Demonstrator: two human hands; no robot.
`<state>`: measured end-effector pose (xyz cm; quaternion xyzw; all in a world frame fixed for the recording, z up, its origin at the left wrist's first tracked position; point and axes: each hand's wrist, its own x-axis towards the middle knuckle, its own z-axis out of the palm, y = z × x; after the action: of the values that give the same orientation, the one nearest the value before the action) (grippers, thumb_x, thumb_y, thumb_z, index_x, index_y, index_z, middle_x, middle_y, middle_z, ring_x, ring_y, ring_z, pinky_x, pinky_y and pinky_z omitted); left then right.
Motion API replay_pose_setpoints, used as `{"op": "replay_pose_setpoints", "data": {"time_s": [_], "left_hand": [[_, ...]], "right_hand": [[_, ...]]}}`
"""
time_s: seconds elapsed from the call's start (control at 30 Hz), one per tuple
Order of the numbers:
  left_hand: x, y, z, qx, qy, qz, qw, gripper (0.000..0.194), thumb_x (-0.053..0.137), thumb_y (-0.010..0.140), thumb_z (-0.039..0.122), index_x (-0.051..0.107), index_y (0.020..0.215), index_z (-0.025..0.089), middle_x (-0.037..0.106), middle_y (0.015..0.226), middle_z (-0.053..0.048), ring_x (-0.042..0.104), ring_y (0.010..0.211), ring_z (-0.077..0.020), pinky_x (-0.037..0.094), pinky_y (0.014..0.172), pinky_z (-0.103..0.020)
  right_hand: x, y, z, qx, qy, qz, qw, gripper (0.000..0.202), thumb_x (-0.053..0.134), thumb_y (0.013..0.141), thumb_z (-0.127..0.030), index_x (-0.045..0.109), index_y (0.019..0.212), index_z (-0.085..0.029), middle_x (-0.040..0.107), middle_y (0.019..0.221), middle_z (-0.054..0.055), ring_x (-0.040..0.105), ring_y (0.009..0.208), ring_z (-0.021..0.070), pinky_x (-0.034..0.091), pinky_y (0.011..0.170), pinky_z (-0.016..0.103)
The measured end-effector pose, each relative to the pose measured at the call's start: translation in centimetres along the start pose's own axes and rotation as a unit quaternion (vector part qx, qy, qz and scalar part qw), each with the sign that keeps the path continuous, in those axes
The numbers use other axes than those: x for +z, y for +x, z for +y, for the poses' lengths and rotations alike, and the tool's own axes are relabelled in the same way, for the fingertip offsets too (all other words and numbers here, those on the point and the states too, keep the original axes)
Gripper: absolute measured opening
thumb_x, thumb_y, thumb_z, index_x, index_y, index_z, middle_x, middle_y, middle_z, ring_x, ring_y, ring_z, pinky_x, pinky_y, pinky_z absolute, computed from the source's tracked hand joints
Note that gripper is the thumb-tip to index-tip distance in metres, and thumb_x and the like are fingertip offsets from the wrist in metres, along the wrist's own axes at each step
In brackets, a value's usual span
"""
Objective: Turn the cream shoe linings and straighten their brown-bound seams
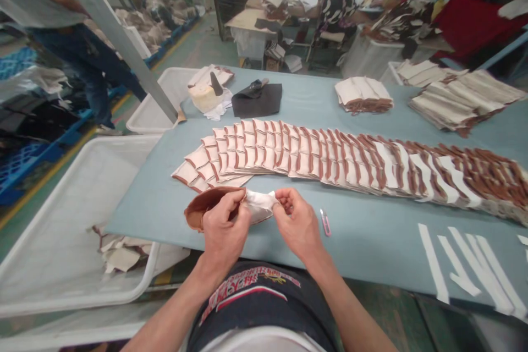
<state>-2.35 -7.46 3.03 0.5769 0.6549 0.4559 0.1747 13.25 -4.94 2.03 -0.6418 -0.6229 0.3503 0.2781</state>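
Observation:
A brown leather piece with a pale lining [196,212] hangs between my hands near the table's front edge. My left hand [226,220] pinches it where a white strip [259,199] begins. At the strip's other end, my right hand [297,224] has thumb and forefinger pressed on the white material. Just right of that hand, small pink-handled snips [325,223] lie on the blue table [363,242]. Behind my hands stretches a long overlapping row of cream and brown pieces [280,148]. Several loose white strips [433,261] lie at the right.
White bins [88,148] stand left of the table, beside a slanting metal post [124,33]. A black cloth [258,100], a tape roll [205,97] and stacked pieces [363,93] sit toward the back. One person [78,49] stands at the left; another [338,3] is farther back.

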Motion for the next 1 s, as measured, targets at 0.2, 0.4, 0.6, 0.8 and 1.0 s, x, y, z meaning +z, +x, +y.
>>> {"op": "replay_pose_setpoints", "data": {"time_s": [0.2,0.4,0.6,0.8,1.0], "left_hand": [[0.3,-0.1,-0.7,-0.02,-0.004,0.011,1.0,0.022,0.056,0.086,0.022,0.075,0.095,0.017,0.08,0.084,-0.005,0.071,0.071,-0.0177,0.055,0.076,-0.026],[0.8,-0.2,-1.4,-0.037,-0.01,0.025,0.999,0.022,0.057,0.083,0.022,0.075,0.096,0.017,0.079,0.086,-0.005,0.071,0.076,-0.0188,0.054,0.079,-0.027],[-0.1,1.1,-2.1,-0.074,-0.048,-0.002,0.996,0.024,0.054,0.085,0.025,0.074,0.095,0.014,0.07,0.067,0.001,0.061,0.059,-0.014,0.049,0.063,-0.023],[-2.9,3.4,-1.0,-0.066,-0.093,-0.102,0.988,0.018,0.056,0.08,0.022,0.073,0.081,0.015,0.061,0.058,0.003,0.051,0.052,-0.011,0.04,0.052,-0.019],[-5.1,6.5,2.4,-0.042,-0.16,-0.263,0.95,0.015,0.06,0.073,0.022,0.073,0.071,0.015,0.069,0.076,-0.005,0.058,0.066,-0.0156,0.043,0.055,-0.02]], "right_hand": [[-0.6,0.2,-0.1,-0.093,-0.165,-0.005,0.982,0.022,0.057,0.081,-0.012,0.065,0.098,-0.023,0.074,0.088,0.003,0.067,0.084,0.0239,0.042,0.071,0.031],[-1.8,1.9,0.4,-0.142,-0.287,0.047,0.946,0.031,0.051,0.083,-0.007,0.067,0.106,-0.021,0.075,0.098,0.01,0.063,0.092,0.0297,0.041,0.078,0.037],[-4.0,1.1,2.9,-0.158,-0.315,-0.015,0.936,0.024,0.049,0.087,-0.011,0.068,0.096,-0.023,0.073,0.08,0.006,0.066,0.077,0.0253,0.04,0.067,0.034],[-8.4,-1.5,5.9,-0.086,-0.234,-0.224,0.942,0.02,0.067,0.084,-0.031,0.071,0.103,-0.027,0.08,0.101,0.006,0.076,0.09,0.0284,0.051,0.077,0.036],[-10.1,0.4,0.3,-0.163,-0.05,-0.095,0.981,0.027,0.063,0.087,-0.04,0.07,0.11,-0.027,0.077,0.114,0.008,0.072,0.104,0.0292,0.054,0.094,0.042]]}}
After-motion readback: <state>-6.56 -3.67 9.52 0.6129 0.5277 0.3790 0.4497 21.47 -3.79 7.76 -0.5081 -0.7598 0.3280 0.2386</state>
